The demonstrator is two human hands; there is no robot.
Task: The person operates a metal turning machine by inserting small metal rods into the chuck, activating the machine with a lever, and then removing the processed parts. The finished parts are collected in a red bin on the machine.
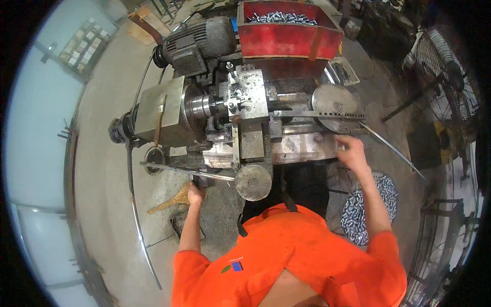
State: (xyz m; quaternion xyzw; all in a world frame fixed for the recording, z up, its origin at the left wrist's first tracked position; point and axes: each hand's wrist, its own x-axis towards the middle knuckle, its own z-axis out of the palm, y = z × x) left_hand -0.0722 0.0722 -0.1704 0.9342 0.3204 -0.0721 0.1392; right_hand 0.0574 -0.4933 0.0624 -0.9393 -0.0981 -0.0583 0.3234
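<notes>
A small, greasy metal lathe [253,89] stands in front of me, its chuck [199,106] at the left of the tool block. Below the headstock, my left hand [195,195] is closed around a short metal rod [192,178] that pokes up from the fist. My right hand [351,153] is off the right end of the machine bed [299,148], below a round disc [335,105] with a perforated bar across it. Its fingers are curled together; whatever they pinch, if anything, is too small to make out. Another round disc [253,182] sits at the lathe's front.
Behind the lathe are a motor [202,41] and a red bin [289,43] full of small metal parts. A heap of similar parts [371,210] lies by my right arm. Long rods [394,143] stick out right and left. A fan [440,71] stands at far right; a straw brush [171,199] lies left.
</notes>
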